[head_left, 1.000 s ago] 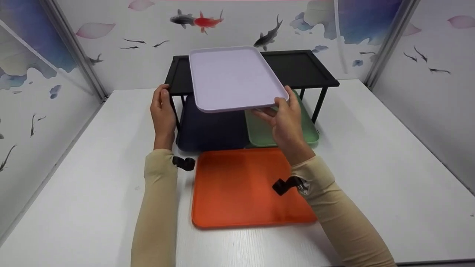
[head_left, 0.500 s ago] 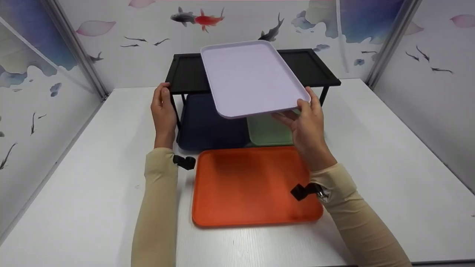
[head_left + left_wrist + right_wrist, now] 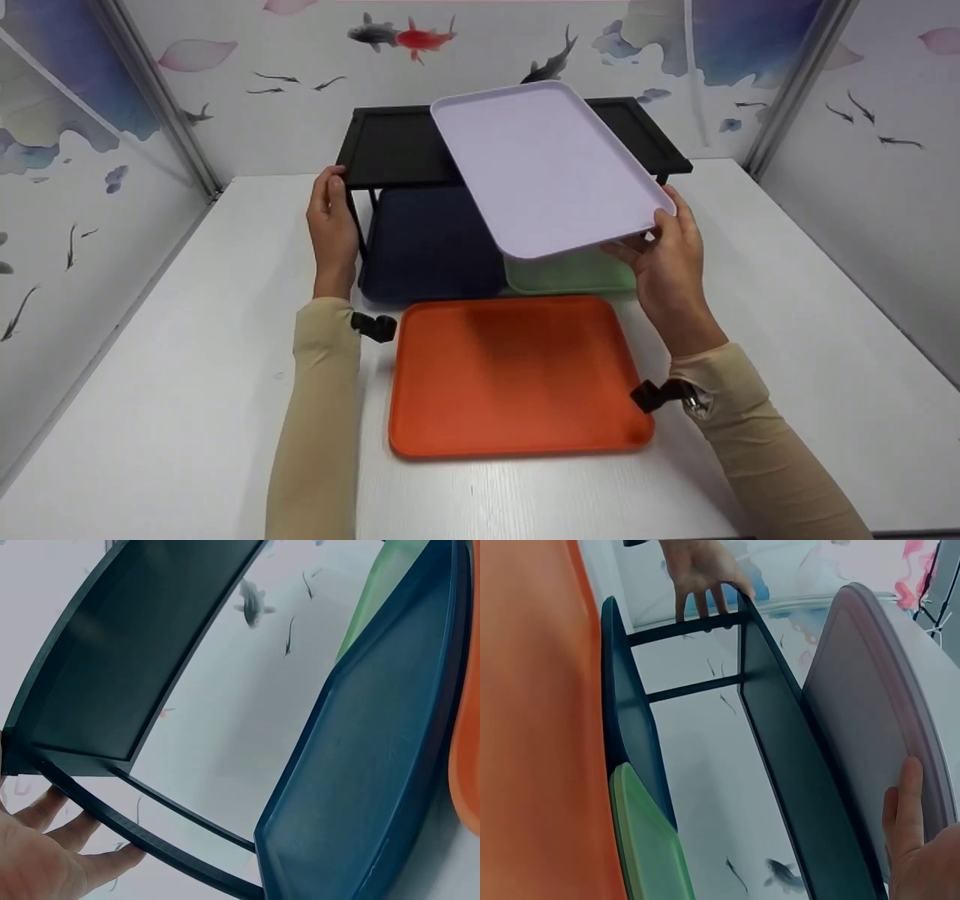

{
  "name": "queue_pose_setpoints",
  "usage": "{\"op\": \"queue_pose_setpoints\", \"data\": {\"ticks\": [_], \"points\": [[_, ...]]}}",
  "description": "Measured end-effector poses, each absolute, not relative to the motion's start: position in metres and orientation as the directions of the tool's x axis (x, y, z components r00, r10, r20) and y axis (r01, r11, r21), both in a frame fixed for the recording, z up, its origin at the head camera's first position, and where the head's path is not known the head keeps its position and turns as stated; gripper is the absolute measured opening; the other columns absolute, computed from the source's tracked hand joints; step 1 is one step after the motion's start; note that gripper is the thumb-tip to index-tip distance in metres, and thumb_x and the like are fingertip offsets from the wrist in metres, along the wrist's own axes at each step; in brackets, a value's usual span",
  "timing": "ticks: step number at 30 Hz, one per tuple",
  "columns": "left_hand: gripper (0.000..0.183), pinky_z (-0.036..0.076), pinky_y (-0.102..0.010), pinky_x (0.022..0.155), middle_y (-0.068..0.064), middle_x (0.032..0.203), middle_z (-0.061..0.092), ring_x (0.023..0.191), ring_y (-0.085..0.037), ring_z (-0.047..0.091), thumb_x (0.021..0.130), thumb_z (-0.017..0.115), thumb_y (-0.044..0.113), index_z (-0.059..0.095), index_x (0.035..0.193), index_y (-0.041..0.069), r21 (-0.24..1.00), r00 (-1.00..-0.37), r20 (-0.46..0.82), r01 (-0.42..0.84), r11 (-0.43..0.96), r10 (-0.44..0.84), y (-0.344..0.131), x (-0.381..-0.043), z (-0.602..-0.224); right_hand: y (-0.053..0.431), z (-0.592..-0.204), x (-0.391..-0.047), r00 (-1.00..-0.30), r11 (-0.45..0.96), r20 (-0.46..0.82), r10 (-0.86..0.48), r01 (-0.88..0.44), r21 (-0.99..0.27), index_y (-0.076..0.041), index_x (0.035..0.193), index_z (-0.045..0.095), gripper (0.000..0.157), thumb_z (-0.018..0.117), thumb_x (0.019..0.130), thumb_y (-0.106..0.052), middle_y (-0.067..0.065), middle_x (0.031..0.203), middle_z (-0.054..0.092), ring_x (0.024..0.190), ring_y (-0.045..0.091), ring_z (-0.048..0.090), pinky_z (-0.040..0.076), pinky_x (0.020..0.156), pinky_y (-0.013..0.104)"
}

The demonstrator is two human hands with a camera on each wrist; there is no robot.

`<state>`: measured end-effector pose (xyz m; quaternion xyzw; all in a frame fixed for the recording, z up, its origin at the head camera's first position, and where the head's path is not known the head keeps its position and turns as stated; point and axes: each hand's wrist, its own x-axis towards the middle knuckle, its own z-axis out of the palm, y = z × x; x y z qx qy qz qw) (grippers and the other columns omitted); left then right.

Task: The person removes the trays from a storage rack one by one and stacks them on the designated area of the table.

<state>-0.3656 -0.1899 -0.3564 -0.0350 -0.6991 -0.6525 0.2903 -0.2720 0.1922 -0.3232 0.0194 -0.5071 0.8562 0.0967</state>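
Observation:
A pale lavender tray (image 3: 555, 169) is held tilted above the black rack (image 3: 397, 146). My right hand (image 3: 675, 277) pinches its near right corner, thumb on top and fingers underneath. Whether the tray's far edge touches the rack top, I cannot tell. My left hand (image 3: 334, 232) holds the rack's front left corner; in the left wrist view its fingers (image 3: 112, 866) lie along the slim leg (image 3: 150, 844). Beneath the rack lie a navy blue tray (image 3: 435, 247) and, to its right, a green tray (image 3: 570, 274), partly hidden by the lavender one.
An orange tray (image 3: 517, 379) lies flat on the white table (image 3: 187, 375) in front of the rack. White panels (image 3: 292, 45) printed with fish and petals enclose the back and both sides. Each wrist carries a small black camera (image 3: 375, 328).
My right hand has moved right and nearer, carrying the lavender tray, which has turned so that its near right corner points more toward me. The left hand stays on the rack corner.

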Motion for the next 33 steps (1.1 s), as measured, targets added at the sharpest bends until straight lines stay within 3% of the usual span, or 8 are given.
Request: {"op": "queue_pose_setpoints", "data": {"ticks": [13,24,33], "points": [[0.042,0.030,-0.028,0.120,-0.012,0.158,0.042,0.151,-0.022,0.033,0.113,0.037,0.023,0.048,0.148,0.003,0.905,-0.846,0.422,0.412,0.103,-0.325,-0.182,-0.345,-0.340,0.212,-0.325,-0.272,-0.973,-0.456,0.140,0.182,-0.209,-0.865,-0.018,0.158,0.027,0.046,0.030,0.112,-0.022,0.010,0.148,0.041,0.116,0.025,0.057,0.058,0.088,0.032],[0.042,0.030,-0.025,0.119,-0.013,0.160,0.040,0.152,-0.022,0.032,0.113,0.036,0.022,0.047,0.148,0.001,0.907,-0.851,0.417,0.411,0.087,-0.319,-0.180,-0.337,-0.331,0.234,-0.327,-0.266,-0.972,-0.464,0.108,0.207,-0.194,-0.864,-0.020,0.157,0.033,0.045,0.032,0.112,-0.026,0.007,0.148,0.042,0.117,0.023,0.056,0.058,0.080,0.030],[0.043,0.030,-0.025,0.119,-0.013,0.160,0.039,0.152,-0.021,0.032,0.113,0.036,0.022,0.046,0.149,0.001,0.908,-0.857,0.414,0.410,0.082,-0.307,-0.180,-0.339,-0.334,0.250,-0.340,-0.259,-0.966,-0.430,0.124,0.228,-0.214,-0.877,-0.019,0.154,0.036,0.043,0.034,0.113,-0.030,0.006,0.146,0.042,0.122,0.022,0.052,0.058,0.089,0.028]]}}
